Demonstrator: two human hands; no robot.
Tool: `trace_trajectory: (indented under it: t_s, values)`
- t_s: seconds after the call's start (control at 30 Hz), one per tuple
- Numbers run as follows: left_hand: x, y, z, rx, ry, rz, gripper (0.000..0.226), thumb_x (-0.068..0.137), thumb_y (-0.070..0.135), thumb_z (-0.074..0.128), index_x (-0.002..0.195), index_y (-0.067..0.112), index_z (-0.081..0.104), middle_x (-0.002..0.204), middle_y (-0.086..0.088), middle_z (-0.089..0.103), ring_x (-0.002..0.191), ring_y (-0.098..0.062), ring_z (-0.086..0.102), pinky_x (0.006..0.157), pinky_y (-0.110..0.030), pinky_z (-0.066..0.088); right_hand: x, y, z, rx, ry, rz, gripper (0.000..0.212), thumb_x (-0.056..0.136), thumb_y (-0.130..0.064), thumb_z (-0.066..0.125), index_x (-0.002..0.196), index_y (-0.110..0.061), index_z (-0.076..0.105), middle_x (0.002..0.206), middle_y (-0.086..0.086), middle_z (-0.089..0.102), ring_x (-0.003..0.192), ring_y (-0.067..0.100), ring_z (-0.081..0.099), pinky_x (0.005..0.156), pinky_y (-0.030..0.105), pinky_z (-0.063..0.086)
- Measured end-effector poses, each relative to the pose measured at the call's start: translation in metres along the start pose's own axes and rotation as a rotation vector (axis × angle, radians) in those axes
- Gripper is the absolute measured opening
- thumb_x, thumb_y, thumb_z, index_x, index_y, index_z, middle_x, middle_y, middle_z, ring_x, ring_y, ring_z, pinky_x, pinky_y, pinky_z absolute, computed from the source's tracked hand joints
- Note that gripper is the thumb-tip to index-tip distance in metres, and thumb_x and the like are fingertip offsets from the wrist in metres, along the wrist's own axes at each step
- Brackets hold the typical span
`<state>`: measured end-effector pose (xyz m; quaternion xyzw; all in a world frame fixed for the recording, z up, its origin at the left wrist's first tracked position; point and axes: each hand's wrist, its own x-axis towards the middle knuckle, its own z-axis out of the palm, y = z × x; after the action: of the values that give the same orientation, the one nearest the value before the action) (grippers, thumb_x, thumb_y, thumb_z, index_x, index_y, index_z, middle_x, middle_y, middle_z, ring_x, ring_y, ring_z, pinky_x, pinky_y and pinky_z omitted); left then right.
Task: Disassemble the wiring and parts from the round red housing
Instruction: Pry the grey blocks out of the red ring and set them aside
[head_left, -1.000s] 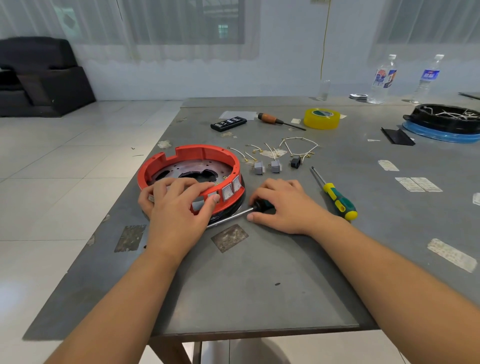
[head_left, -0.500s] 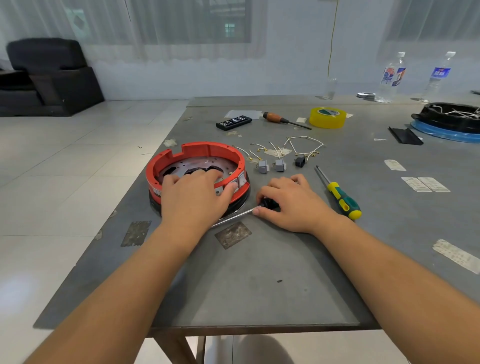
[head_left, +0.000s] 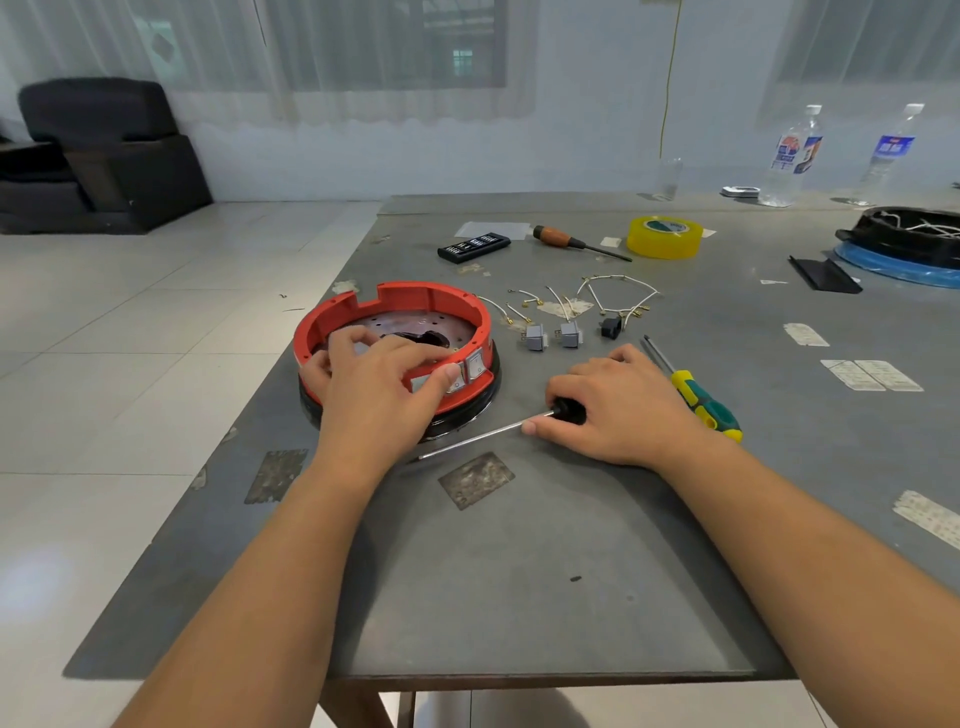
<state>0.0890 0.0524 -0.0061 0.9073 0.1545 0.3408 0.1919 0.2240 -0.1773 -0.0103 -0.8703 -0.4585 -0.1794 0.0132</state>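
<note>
Left hand (head_left: 374, 384) grips round red plastic housing (head_left: 395, 332); right hand (head_left: 618, 410) clasps black-handled screwdriver (head_left: 488, 434), shaft pointing eight o'clock, below the housing.

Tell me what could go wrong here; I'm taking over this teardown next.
The left hand grips the red housing over its near wall, so the screwdriver under the right hand could slip toward those fingers when prying. The loose wires and the small switches lying beside the housing could get swept off the table.
</note>
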Motion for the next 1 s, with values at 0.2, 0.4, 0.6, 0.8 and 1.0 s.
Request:
trace_trajectory:
  t_s: [0.2, 0.4, 0.6, 0.8, 1.0]
  values:
    - [-0.003, -0.01, -0.004, -0.045, -0.021, -0.033, 0.02, 0.099, 0.053, 0.064, 0.115, 0.049, 0.076, 0.115, 0.029, 0.064, 0.134, -0.023, 0.032, 0.104, -0.043, 0.018, -0.002, 0.013, -0.001, -0.031, 0.11, 0.076, 0.075, 0.082, -0.094, 0.01, 0.067, -0.03, 0.045, 0.06, -0.01, 0.051, 0.064, 0.011, 0.05, 0.077, 0.034, 0.036]
    - [-0.008, -0.016, -0.003, -0.083, 0.02, -0.043, 0.024, 0.103, 0.05, 0.06, 0.121, 0.047, 0.075, 0.122, 0.02, 0.072, 0.132, -0.02, 0.037, 0.113, -0.051, 0.021, -0.005, 0.019, -0.002, -0.053, 0.199, 0.167, 0.071, 0.085, -0.09, 0.016, 0.061, -0.027, 0.04, 0.055, -0.011, 0.044, 0.059, 0.014, 0.046, 0.065, 0.033, 0.028]
    - [-0.01, -0.014, 0.001, -0.067, 0.029, -0.046, 0.034, 0.1, 0.058, 0.051, 0.122, 0.048, 0.075, 0.117, 0.02, 0.073, 0.126, -0.018, 0.044, 0.112, -0.048, 0.02, -0.004, 0.02, -0.002, -0.072, 0.255, 0.214, 0.071, 0.085, -0.09, 0.015, 0.058, -0.027, 0.036, 0.053, -0.012, 0.043, 0.055, 0.015, 0.041, 0.061, 0.031, 0.022]
    - [-0.012, -0.011, 0.003, -0.053, 0.072, -0.031, 0.028, 0.104, 0.052, 0.058, 0.126, 0.046, 0.073, 0.117, 0.017, 0.075, 0.121, -0.015, 0.048, 0.111, -0.043, 0.017, -0.004, 0.025, 0.0, -0.097, 0.238, 0.233, 0.072, 0.086, -0.09, 0.017, 0.06, -0.027, 0.04, 0.055, -0.012, 0.046, 0.057, 0.016, 0.044, 0.063, 0.032, 0.029]
    - [-0.013, -0.01, 0.004, -0.047, 0.083, -0.033, 0.028, 0.105, 0.05, 0.057, 0.128, 0.044, 0.073, 0.118, 0.016, 0.074, 0.116, -0.012, 0.046, 0.112, -0.044, 0.018, -0.006, 0.022, -0.003, -0.091, 0.184, 0.275, 0.078, 0.08, -0.093, 0.009, 0.063, -0.027, 0.046, 0.055, -0.011, 0.049, 0.059, 0.018, 0.049, 0.058, 0.029, 0.031]
